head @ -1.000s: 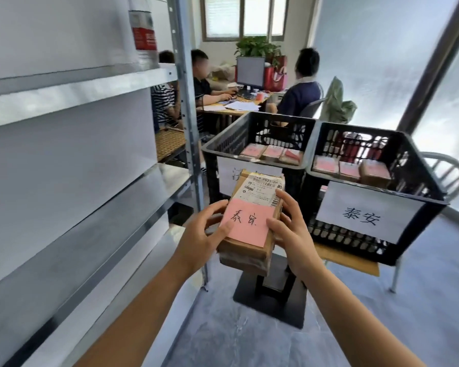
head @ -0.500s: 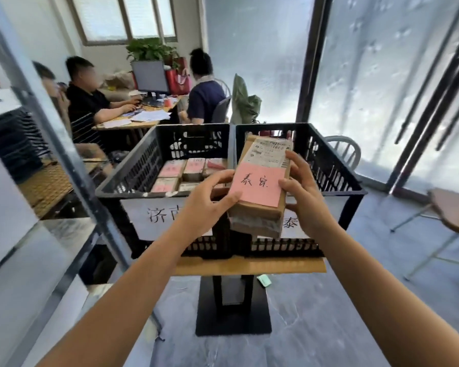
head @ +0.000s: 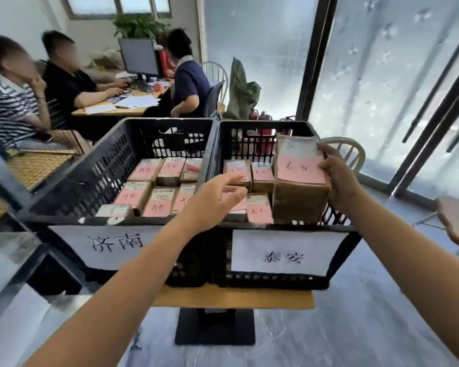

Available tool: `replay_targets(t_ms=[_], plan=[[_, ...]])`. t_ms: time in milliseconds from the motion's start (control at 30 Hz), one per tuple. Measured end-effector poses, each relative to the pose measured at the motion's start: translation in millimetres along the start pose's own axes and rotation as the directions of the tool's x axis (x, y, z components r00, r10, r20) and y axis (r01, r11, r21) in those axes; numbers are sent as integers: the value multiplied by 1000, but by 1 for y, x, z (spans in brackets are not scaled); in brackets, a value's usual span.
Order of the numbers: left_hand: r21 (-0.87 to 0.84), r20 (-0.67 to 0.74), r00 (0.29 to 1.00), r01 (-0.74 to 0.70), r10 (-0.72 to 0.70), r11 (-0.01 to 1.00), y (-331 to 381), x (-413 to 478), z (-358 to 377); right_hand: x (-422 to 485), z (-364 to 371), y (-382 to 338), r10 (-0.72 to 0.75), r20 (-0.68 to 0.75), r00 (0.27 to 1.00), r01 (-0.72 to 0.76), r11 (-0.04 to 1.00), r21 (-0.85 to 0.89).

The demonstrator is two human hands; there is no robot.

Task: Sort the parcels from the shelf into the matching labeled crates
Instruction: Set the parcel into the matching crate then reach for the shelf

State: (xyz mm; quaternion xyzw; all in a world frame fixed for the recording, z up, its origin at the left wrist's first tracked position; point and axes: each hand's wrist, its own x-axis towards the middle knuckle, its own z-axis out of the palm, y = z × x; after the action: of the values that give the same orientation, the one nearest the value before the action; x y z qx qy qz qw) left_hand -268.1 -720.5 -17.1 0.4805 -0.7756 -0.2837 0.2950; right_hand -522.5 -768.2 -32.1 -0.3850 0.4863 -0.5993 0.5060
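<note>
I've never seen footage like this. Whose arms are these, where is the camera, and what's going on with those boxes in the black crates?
No robot here: a person wears a wide-angle camera on the head, so you look down along their own arms. Two black crates, the left crate and the right crate, stand on a wooden table, each with a paper sign and rows of pink-labelled parcels inside. The right hand grips a brown parcel at the right crate. The left hand is open and holds nothing.

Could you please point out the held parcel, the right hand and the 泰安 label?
held parcel (head: 300, 172): head view, its pink slip.
right hand (head: 341, 181): head view, back of hand.
泰安 label (head: 284, 245): head view, white sheet's upper middle.
</note>
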Motion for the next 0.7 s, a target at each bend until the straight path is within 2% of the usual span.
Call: replay_targets(t_ms=[100, 267, 500, 700], plan=[[26, 16, 997, 72, -73, 997, 1, 35, 17, 50, -6, 4, 74, 22, 997, -74, 997, 3], [61, 33, 985, 168, -170, 984, 2, 77, 37, 107, -14, 25, 152, 19, 988, -147, 975, -167], [109, 86, 964, 241, -251, 964, -11, 115, 43, 141, -13, 72, 217, -43, 975, -220, 935, -279], [164, 210, 935, 254, -286, 953, -28, 135, 43, 153, -12, 109, 255, -220, 942, -327, 850, -412]])
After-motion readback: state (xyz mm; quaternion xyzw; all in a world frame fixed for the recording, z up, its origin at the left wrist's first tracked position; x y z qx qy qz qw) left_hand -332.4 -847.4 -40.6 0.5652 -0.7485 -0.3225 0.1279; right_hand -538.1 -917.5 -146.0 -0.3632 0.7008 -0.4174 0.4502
